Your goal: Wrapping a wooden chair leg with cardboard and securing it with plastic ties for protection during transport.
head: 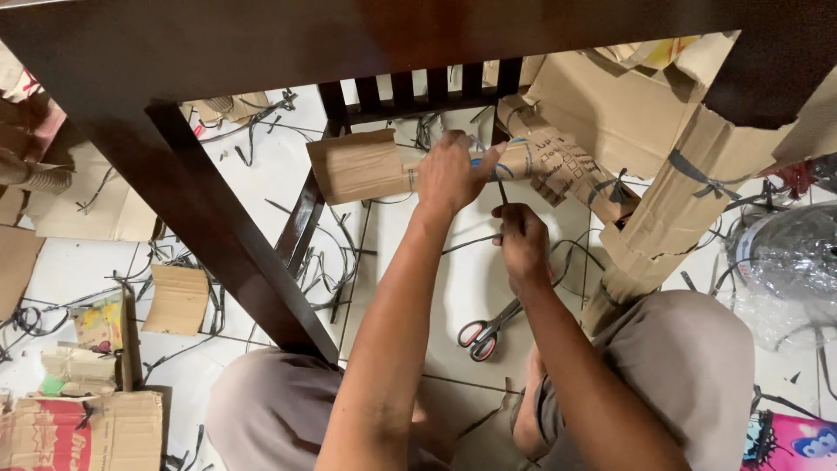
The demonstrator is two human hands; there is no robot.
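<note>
— Under the dark wooden frame (218,235), how does the cardboard-wrapped rail (366,166) lie?

— Its long axis runs left to right. The left hand (449,174) clamps it; the right hand (523,240) pinches a black strap (502,194) just below.

— Surroundings?

— White tiled floor (436,288), scissors (484,331), scattered cardboard scraps (177,299).

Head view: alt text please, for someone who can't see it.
Left hand grips cardboard wrapping on a dark wooden furniture rail, while the right hand pulls a dark strap. Red-handled scissors lie on the white tiled floor among cardboard scraps.
</note>
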